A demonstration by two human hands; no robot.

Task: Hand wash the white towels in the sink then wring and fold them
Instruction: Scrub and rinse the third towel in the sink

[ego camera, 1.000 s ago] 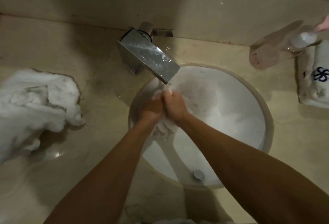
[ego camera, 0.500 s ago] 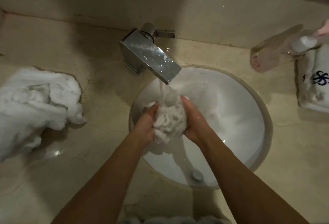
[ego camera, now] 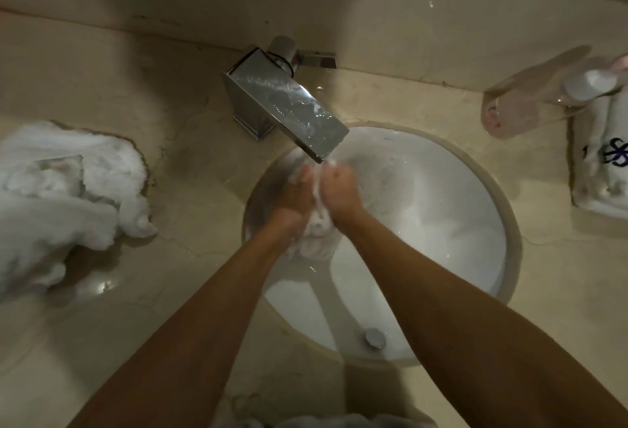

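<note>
Your beige stone counter [ego camera: 190,257] fills most of the view, with the round white sink [ego camera: 441,223] set into it right of centre and a drain plug [ego camera: 373,338] low at its near side. On the counter to your left lies a big crumpled heap of white towels [ego camera: 68,203], well apart from the basin. At the far right edge a folded white cloth with a dark blue emblem [ego camera: 601,176] rests on the counter, and a clear bottle [ego camera: 530,104] lies tipped over against its far end. The square chrome faucet [ego camera: 285,104] reaches from the back wall out over the rim of the sink. Both your forearms extend into the basin, and just under the spout your left hand [ego camera: 295,196] and right hand [ego camera: 339,189] are pressed close together, fingers curled around a bunched white towel [ego camera: 317,230] that you squeeze between them; its wet folds hang below your wrists, above the bowl. Water seems to run from the spout onto the knuckles, though blur there makes it hard to be sure
</note>
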